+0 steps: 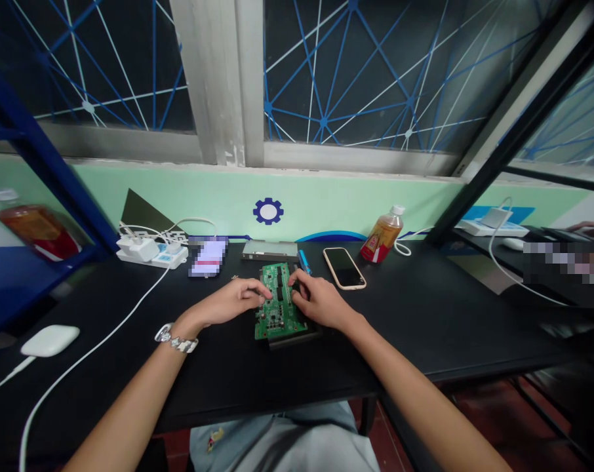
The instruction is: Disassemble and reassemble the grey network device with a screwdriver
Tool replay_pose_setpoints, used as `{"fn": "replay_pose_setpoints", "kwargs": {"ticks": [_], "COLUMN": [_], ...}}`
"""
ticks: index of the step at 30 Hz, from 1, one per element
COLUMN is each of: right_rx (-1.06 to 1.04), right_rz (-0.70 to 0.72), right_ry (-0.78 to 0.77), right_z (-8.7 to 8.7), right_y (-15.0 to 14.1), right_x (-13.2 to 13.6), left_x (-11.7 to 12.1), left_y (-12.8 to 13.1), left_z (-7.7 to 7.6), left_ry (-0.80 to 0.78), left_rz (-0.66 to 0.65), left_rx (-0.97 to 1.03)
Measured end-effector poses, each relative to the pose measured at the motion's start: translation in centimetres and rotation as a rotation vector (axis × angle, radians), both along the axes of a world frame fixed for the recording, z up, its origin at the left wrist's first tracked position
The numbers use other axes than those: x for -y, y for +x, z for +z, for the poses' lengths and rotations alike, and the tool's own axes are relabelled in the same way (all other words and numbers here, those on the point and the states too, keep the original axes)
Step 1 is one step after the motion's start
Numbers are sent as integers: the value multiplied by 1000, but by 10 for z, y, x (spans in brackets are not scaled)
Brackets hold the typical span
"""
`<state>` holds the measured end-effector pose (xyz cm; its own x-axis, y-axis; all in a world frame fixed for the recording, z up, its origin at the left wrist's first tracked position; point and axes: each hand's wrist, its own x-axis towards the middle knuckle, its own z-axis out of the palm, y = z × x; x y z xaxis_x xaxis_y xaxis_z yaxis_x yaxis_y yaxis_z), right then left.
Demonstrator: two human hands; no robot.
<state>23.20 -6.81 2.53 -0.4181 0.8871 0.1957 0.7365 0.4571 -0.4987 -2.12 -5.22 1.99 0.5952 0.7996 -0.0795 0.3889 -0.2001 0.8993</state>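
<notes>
Green rectangular circuit board (280,308) sits over the flat black bench (218,380), long axis pointing away; left hand (238,298) at its left edge, right hand (321,301) at its right, equally near. Both look narrow, can't tell if gripping.

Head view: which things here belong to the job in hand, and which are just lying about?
Part of the job:
green circuit board, at both left hand and right hand
dark piece under it
Possibly: metal panel, blue pen-like item

Apparently just lying about:
pale-cased phone
right-hand drink bottle
white power strip
white rounded case
</notes>
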Motion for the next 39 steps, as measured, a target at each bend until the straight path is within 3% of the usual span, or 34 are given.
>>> {"fn": "replay_pose_setpoints", "kwargs": {"ticks": [9, 18, 29, 39], "right_rx": [316, 469, 527, 505], "right_rz": [-17, -98, -108, -89], "right_ry": [119, 161, 173, 191], "right_z": [2, 0, 2, 3], "right_y": [-2, -7, -11, -12], "right_x": [3, 6, 7, 11], "left_x": [-3, 4, 6, 2], "left_y": [4, 13, 15, 13], "left_z": [-11, -3, 0, -11], "left_ry": [-63, -13, 251, 187], "left_rz": [-26, -18, 37, 27], "left_rx": [35, -7, -133, -50]}}
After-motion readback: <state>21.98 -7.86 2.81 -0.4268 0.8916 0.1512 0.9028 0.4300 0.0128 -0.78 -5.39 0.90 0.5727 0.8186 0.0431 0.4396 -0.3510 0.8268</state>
